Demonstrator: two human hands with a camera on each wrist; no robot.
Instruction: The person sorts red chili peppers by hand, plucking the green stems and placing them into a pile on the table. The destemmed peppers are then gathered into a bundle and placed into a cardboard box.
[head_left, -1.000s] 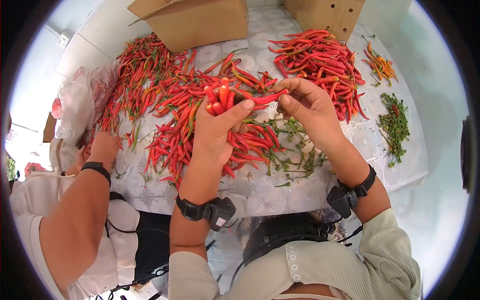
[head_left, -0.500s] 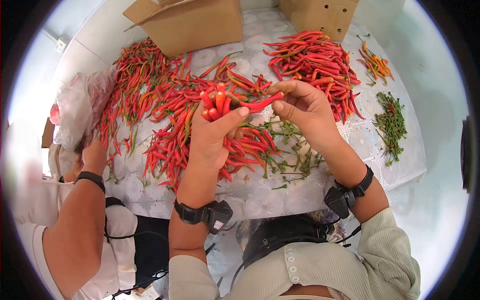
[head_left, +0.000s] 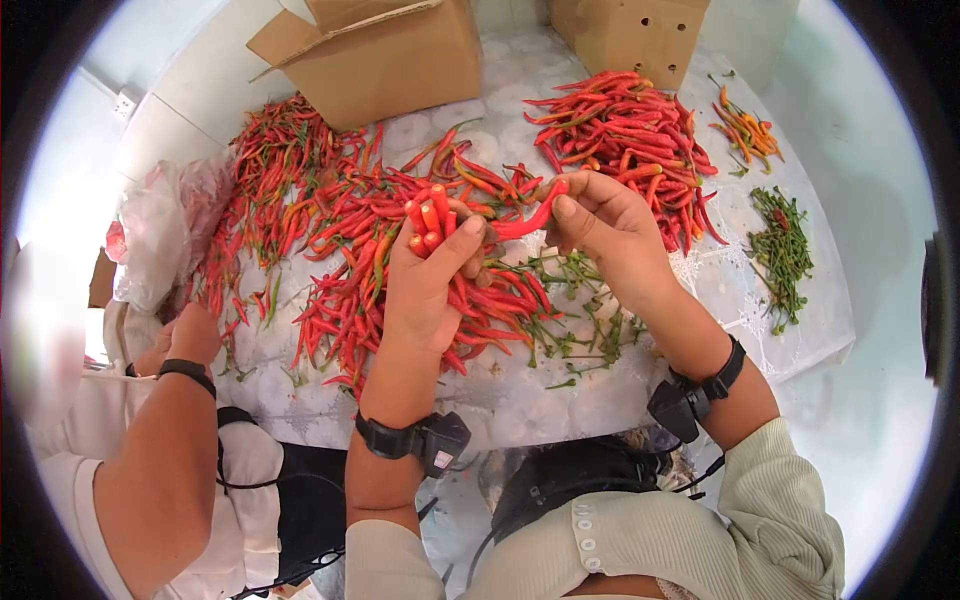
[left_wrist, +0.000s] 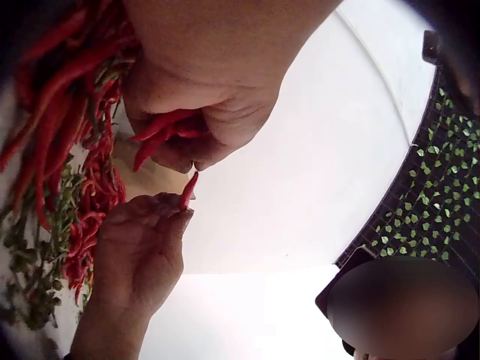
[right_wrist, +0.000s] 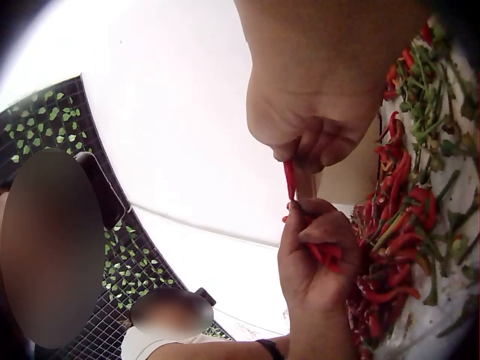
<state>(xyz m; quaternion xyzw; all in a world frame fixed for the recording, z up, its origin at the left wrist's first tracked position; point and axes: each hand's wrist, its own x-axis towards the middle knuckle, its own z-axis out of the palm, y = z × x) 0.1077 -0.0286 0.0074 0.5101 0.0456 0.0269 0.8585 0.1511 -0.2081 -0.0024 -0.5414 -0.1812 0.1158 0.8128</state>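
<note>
The left hand grips several red chillies, their cut-looking ends pointing up beside the thumb. Between the two hands one more red chilli is stretched, one end at the left thumb and the other pinched by the right hand. In the left wrist view chillies show inside the curled left fingers, and the right hand holds the single chilli by thumb and fingertips. The right wrist view has that chilli between both hands.
Red chilli heaps lie on the patterned table, with green stems and orange chillies at right. Cardboard boxes stand behind. Another person's arm and a plastic bag are at left.
The right fingers have shifted along the single chilli, which now tilts up more steeply at its right end. The left hand still grips its bunch. The neighbour's hand has moved slightly.
</note>
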